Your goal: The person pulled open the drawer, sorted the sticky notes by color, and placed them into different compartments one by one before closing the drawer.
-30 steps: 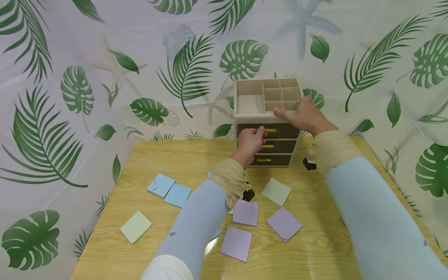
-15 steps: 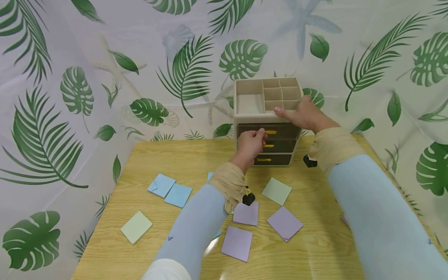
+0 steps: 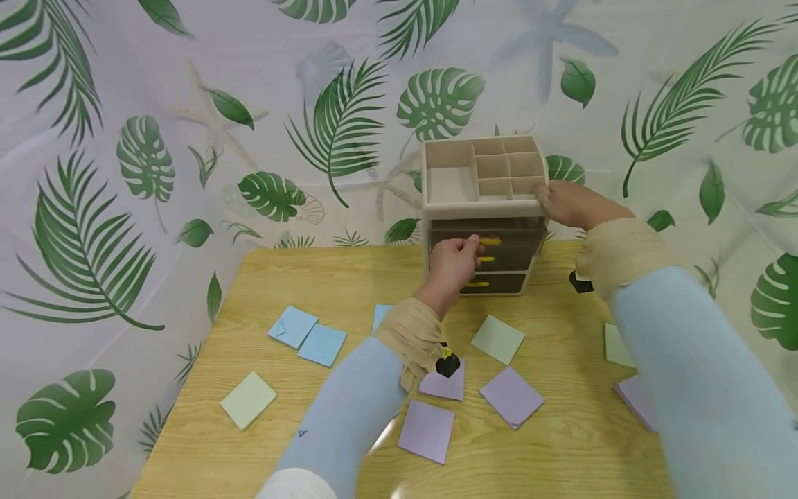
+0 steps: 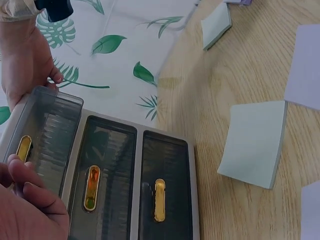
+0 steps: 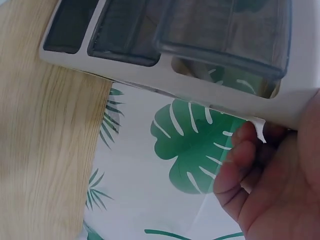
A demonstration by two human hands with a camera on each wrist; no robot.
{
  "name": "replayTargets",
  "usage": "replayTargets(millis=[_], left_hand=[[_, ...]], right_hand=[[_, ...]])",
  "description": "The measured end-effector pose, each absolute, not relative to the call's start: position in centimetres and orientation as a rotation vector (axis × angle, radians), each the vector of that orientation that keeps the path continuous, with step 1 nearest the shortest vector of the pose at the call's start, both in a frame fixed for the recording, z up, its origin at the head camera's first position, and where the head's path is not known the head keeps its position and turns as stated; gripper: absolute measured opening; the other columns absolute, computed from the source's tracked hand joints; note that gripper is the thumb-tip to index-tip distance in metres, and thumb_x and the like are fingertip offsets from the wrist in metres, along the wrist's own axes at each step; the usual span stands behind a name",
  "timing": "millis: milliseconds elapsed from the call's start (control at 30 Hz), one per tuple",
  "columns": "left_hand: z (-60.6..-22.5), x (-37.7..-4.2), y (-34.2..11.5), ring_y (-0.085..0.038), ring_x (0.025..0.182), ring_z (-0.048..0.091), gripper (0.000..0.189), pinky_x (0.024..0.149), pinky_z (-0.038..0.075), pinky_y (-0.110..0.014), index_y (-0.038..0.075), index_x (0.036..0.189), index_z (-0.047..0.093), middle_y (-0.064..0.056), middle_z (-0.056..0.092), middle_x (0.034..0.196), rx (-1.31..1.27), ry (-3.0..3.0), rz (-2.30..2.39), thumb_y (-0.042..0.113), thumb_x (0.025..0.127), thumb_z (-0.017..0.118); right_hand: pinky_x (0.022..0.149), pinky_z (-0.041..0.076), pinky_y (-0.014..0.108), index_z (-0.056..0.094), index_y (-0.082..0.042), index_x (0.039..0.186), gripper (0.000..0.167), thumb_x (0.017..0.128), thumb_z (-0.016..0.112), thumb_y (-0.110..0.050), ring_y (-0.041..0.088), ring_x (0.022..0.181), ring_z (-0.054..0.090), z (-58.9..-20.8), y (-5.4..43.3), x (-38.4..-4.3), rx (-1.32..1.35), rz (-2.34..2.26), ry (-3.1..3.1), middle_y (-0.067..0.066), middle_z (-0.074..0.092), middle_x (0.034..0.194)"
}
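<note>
A beige desk organizer (image 3: 483, 209) with dark see-through drawers stands at the back of the table. My left hand (image 3: 450, 270) pinches the yellow handle (image 3: 490, 241) of the top drawer (image 4: 55, 130), which sticks partway out of its slot. In the right wrist view, a gap shows behind that drawer. My right hand (image 3: 576, 204) grips the organizer's upper right corner, its curled fingers (image 5: 235, 170) along the side wall. The middle drawer (image 4: 107, 150) and bottom drawer (image 4: 165, 155) sit flush, each with a yellow handle.
Purple sticky-note pads (image 3: 427, 431), blue pads (image 3: 322, 344) and green pads (image 3: 497, 339) lie scattered on the wooden table (image 3: 349, 270). My forearms overlap some of them. Open compartments (image 3: 451, 181) form the organizer's top. A leaf-printed sheet (image 3: 206, 152) hangs behind the table.
My left hand has drawn the top drawer a little toward me by its handle. My right hand has slid right, its thumb leaving the organizer's front top edge for the right corner.
</note>
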State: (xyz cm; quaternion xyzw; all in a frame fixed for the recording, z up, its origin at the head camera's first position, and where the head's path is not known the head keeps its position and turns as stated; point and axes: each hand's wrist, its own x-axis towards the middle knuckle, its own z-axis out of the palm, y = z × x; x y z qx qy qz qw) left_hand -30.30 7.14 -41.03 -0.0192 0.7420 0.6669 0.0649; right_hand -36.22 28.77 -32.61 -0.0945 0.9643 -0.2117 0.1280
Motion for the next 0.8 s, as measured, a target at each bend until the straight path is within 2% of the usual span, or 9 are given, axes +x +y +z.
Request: replayTargets(millis=[200, 333, 567, 700, 800], left_hand=[[-41.2, -29.7, 7.4, -0.011, 0.052, 0.046, 0.038, 0.047, 0.038, -0.025, -0.002, 0.094, 0.073, 0.001, 0.055, 0.06, -0.077, 2.238, 2.053, 0.031, 0.1, 0.053], [-41.4, -29.2, 7.3, -0.013, 0.059, 0.051, 0.038, 0.05, 0.039, -0.024, -0.001, 0.092, 0.073, 0.001, 0.055, 0.061, -0.089, 2.229, 2.092, 0.03, 0.1, 0.054], [-41.7, -27.9, 6.8, -0.011, 0.051, 0.041, 0.038, 0.047, 0.031, -0.026, 0.003, 0.093, 0.073, 0.001, 0.054, 0.062, -0.082, 2.174, 2.074, 0.035, 0.099, 0.054], [-42.1, -27.0, 6.6, -0.01, 0.052, 0.041, 0.037, 0.049, 0.033, -0.026, 0.007, 0.089, 0.074, 0.001, 0.054, 0.063, -0.053, 2.157, 2.086, 0.037, 0.099, 0.054], [-42.3, -26.4, 6.5, -0.01, 0.054, 0.043, 0.036, 0.05, 0.034, -0.026, 0.006, 0.089, 0.073, 0.0, 0.054, 0.063, -0.047, 2.139, 2.11, 0.036, 0.099, 0.055]], right_hand=[[0.086, 0.034, 0.053, 0.033, 0.015, 0.136, 0.072, 0.099, 0.001, -0.038, 0.04, 0.1, 0.045, -32.8, 29.3, -36.3, -0.263, -0.608, 2.791, 0.034, 0.044, 0.125], [0.087, 0.035, 0.054, 0.035, 0.015, 0.134, 0.071, 0.099, 0.001, -0.037, 0.041, 0.101, 0.045, -32.9, 29.2, -36.5, -0.269, -0.606, 2.796, 0.034, 0.044, 0.125], [0.086, 0.035, 0.053, 0.036, 0.016, 0.133, 0.07, 0.099, 0.002, -0.035, 0.04, 0.1, 0.045, -32.8, 28.8, -36.5, -0.266, -0.603, 2.81, 0.034, 0.045, 0.125], [0.089, 0.035, 0.054, 0.034, 0.017, 0.135, 0.069, 0.099, 0.002, -0.034, 0.041, 0.103, 0.045, -32.8, 28.7, -36.4, -0.25, -0.611, 2.808, 0.036, 0.042, 0.128], [0.087, 0.035, 0.053, 0.035, 0.018, 0.132, 0.068, 0.099, 0.003, -0.032, 0.042, 0.1, 0.046, -32.8, 28.7, -36.3, -0.255, -0.591, 2.828, 0.037, 0.044, 0.124]])
